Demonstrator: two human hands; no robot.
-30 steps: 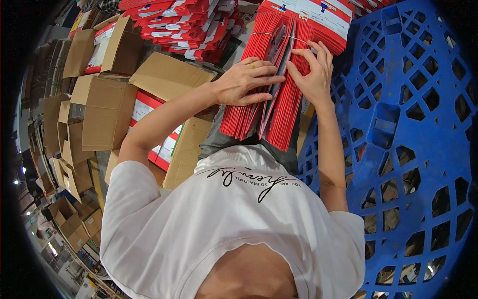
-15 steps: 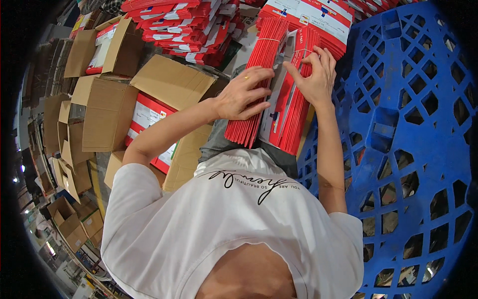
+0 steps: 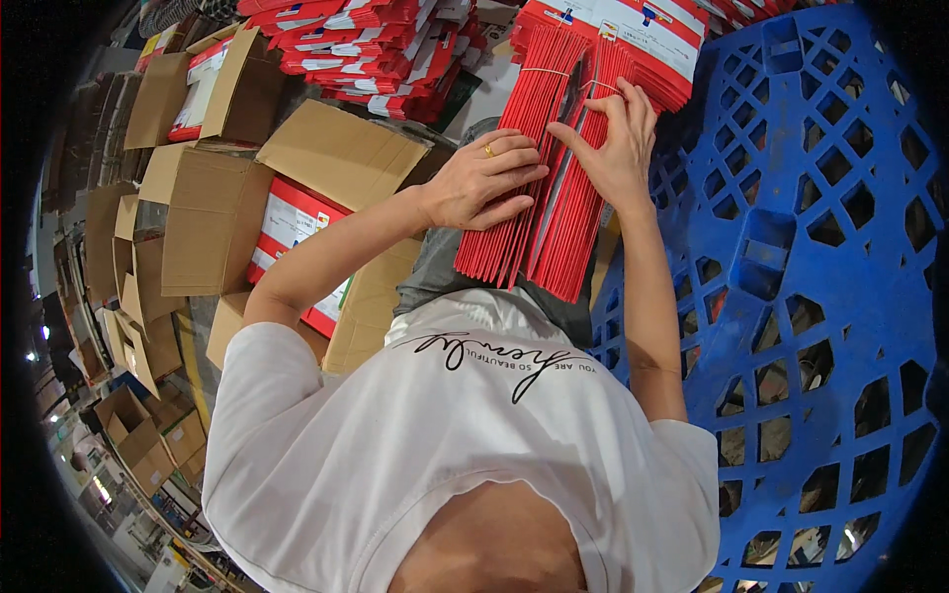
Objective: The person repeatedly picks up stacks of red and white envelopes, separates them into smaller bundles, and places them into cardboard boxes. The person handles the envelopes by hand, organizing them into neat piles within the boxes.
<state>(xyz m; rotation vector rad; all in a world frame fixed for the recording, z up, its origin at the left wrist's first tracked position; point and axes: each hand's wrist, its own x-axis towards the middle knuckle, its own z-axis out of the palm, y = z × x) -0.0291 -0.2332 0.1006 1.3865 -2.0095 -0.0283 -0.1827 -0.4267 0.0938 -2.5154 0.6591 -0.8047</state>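
Note:
Two thick bundles of flat red folders or envelopes lie side by side, edges up, over my lap. Around the upper part of each runs a thin band. On the left bundle (image 3: 524, 128) my left hand (image 3: 484, 181) rests, its fingers curved across the top edges and its thumb hidden. My right hand (image 3: 615, 148) straddles the right bundle (image 3: 571, 232), thumb on the inner side near the gap and fingers over the outer side. The bundles' inner faces have nearly closed together, with a narrow dark gap between them.
A red-and-white stack (image 3: 647, 44) lies just beyond the bundles, and a taller, uneven stack (image 3: 371, 59) is at the far left. Open cardboard boxes (image 3: 213, 222) with similar red-and-white packets stand to my left. A blue plastic pallet (image 3: 761, 326) fills the right side.
The two bundles have tipped toward each other, so the white printed face between them is now hidden. Both bundles shifted slightly right; my hands stay on them.

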